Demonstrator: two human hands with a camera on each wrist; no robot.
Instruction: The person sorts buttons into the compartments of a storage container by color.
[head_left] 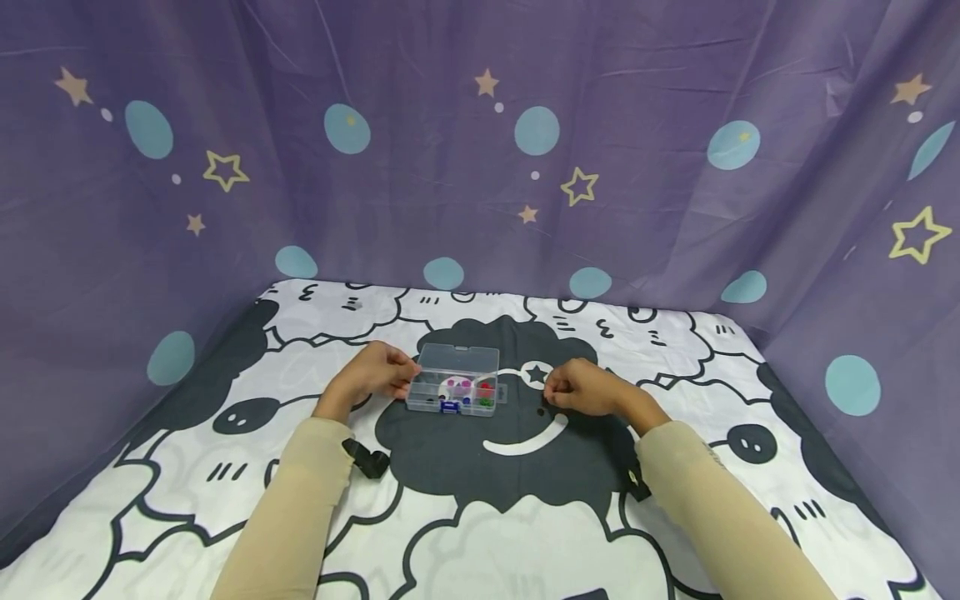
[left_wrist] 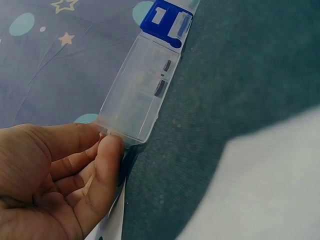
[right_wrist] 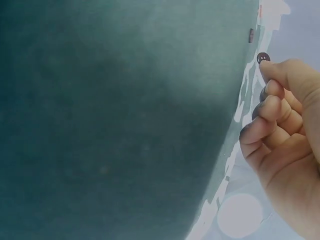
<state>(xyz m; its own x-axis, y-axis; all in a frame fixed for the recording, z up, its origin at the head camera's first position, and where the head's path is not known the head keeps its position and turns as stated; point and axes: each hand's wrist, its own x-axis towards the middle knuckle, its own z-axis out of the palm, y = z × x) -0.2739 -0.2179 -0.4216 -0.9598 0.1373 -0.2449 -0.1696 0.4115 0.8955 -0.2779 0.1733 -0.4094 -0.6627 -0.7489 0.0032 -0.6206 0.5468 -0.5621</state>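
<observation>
A clear plastic compartment box (head_left: 431, 402) stands on the cloth with its lid (head_left: 457, 359) raised. Inside are small pink, red, green and blue pieces, too small to make out fully. My left hand (head_left: 381, 371) pinches the box's left end between thumb and forefinger; in the left wrist view the box's blue latch (left_wrist: 166, 22) is beyond the fingertips. To the right of the box, my right hand (head_left: 587, 387) pinches a dark button (right_wrist: 263, 58) at the thumb tip. Another dark button (right_wrist: 251, 35) lies on the cloth nearby.
The cloth (head_left: 510, 542) has a cartoon sheep print with a large dark patch under the box. Purple curtains (head_left: 450, 208) with stars and ovals hang behind and at both sides. Dark wrist straps (head_left: 366, 459) show near the sleeves.
</observation>
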